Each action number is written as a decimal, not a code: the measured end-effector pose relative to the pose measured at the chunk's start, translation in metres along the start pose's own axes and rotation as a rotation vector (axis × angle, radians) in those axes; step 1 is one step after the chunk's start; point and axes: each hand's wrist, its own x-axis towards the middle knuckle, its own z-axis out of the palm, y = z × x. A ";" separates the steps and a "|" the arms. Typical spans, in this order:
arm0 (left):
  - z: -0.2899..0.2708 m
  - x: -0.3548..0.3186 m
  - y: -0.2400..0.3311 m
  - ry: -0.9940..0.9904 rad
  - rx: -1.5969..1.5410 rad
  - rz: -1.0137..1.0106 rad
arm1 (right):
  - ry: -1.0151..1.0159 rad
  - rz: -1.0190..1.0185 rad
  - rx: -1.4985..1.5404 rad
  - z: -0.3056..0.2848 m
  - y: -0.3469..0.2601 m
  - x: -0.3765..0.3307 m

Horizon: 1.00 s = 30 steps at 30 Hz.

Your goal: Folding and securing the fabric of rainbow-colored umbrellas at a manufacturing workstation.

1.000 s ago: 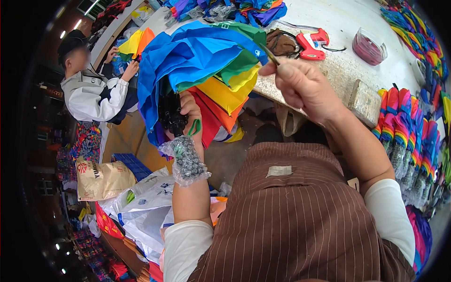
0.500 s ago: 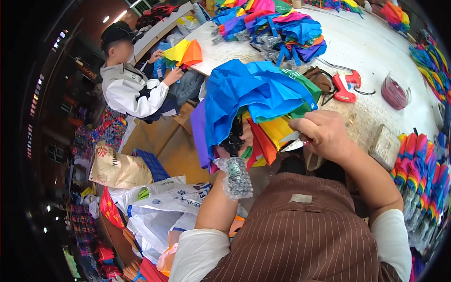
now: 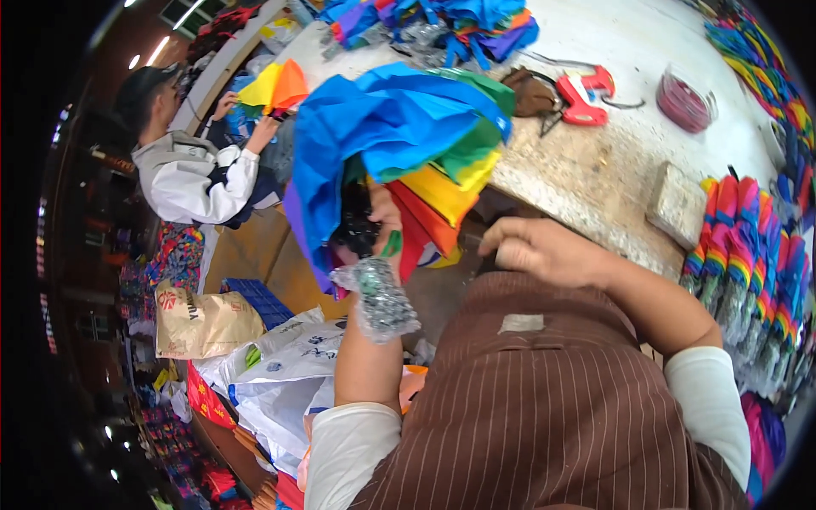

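My left hand point(image 3: 380, 223) grips the black stem of a rainbow-panelled umbrella point(image 3: 399, 144), whose blue, green, yellow and red cloth hangs over the hand. A clear crinkled plastic sleeve point(image 3: 376, 297) dangles at that wrist. My right hand point(image 3: 537, 249) is closed in a fist at the front edge of the worn white worktable point(image 3: 595, 170), just right of the umbrella cloth; whether it holds anything is hidden.
A red tool point(image 3: 582, 92), a pink bowl point(image 3: 685, 100), a stone block point(image 3: 677, 204) and a heap of umbrella cloth point(image 3: 442, 21) lie on the table. Folded rainbow umbrellas point(image 3: 748, 255) are lined up at right. Another person point(image 3: 191, 170) handles yellow-orange cloth at left. Bags point(image 3: 255, 365) cover the floor.
My right hand has dropped from the umbrella's edge down to the table's front edge. The umbrella and my left hand have shifted right in the view as my head turned.
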 end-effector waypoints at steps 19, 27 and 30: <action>0.003 -0.004 0.000 0.139 0.059 0.085 | -0.043 0.364 0.906 0.005 -0.034 0.007; 0.008 0.000 0.003 0.106 -0.157 -0.048 | -0.110 0.418 0.969 0.010 -0.032 0.000; -0.006 -0.006 0.007 0.043 0.057 -0.051 | -0.087 0.418 0.969 0.011 -0.029 0.000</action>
